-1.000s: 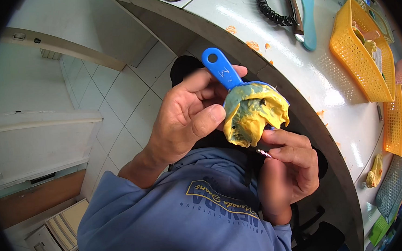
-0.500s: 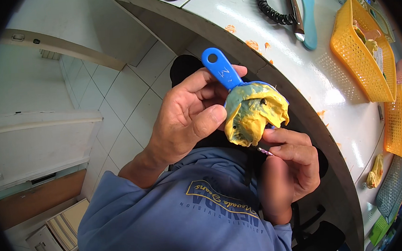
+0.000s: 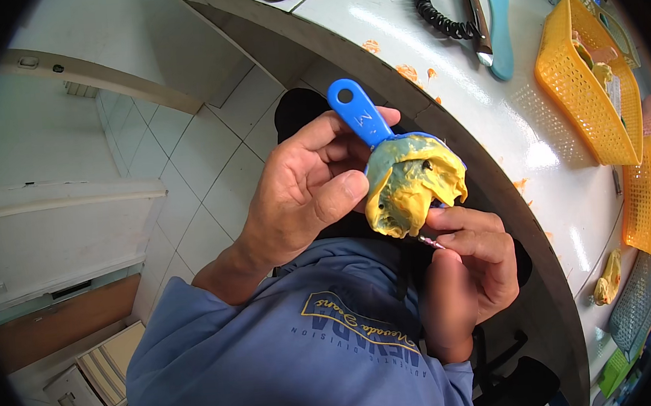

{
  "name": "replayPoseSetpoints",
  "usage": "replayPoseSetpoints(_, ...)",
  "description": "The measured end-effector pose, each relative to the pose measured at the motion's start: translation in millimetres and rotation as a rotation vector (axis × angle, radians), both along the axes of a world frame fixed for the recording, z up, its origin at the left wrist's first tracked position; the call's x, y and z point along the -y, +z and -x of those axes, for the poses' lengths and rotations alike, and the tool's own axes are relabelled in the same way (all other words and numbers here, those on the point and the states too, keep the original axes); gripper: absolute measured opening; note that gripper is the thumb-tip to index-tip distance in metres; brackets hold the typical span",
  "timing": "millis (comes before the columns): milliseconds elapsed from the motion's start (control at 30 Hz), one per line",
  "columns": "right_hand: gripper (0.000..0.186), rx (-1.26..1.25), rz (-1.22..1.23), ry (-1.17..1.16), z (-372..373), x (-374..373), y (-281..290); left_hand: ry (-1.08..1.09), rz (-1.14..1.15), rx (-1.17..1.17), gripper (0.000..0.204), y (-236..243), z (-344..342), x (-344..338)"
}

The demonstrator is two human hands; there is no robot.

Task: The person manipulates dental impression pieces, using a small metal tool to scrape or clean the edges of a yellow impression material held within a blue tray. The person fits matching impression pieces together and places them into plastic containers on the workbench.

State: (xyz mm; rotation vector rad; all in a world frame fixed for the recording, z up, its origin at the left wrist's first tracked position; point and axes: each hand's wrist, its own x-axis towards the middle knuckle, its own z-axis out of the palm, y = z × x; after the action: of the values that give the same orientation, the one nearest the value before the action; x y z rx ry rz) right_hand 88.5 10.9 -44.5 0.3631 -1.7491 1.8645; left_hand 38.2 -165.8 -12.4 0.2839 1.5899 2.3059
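1. Tray [image 3: 381, 130], blue, is showing toward two o'clock; the left hand [image 3: 301, 178] is holding it.
2. Right hand [image 3: 485, 267] is pinching a pinkish pin [image 3: 432, 242] at the tray's six o'clock; loosening could be dropping it, slipping could be tearing yellow material [image 3: 408, 190].
3. Handle [image 3: 357, 110] at eleven is bearing a scrawled mark [image 3: 369, 119]; the shirt [image 3: 253, 351] is displaying lettering [image 3: 360, 321].

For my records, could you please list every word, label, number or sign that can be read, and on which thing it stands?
Blue shirt: upside-down lettering in yellow and dark blue; I do not copy its words.
Blue tray handle: a short pale mark; not copied.
Larger yellow basket: any print on its contents is too small to read.
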Motion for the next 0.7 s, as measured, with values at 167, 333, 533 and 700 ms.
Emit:
replayPoseSetpoints(167,0.013,-0.007,-0.025,-0.003,0.6,-1.5,0.1,-0.005,0.007,-0.009,0.055,-0.8,0.3,0.3)
replayPoseSetpoints(333,0.013,0.002,0.021,0.009,-1.2,-0.1,1.4,-0.026,-0.037,0.003,0.056,-4.3,0.6,0.8)
replayPoseSetpoints(533,0.013,0.017,0.041,0.026,-2.8,-1.6,4.5,-0.018,-0.038,0.000,0.057,-2.4,-1.2,-0.3)
replayPoseSetpoints(700,0.013,0.025,0.005,0.030,-3.2,-3.3,3.2,-0.004,-0.006,-0.054,0.058,-0.1,-1.6,-0.5)
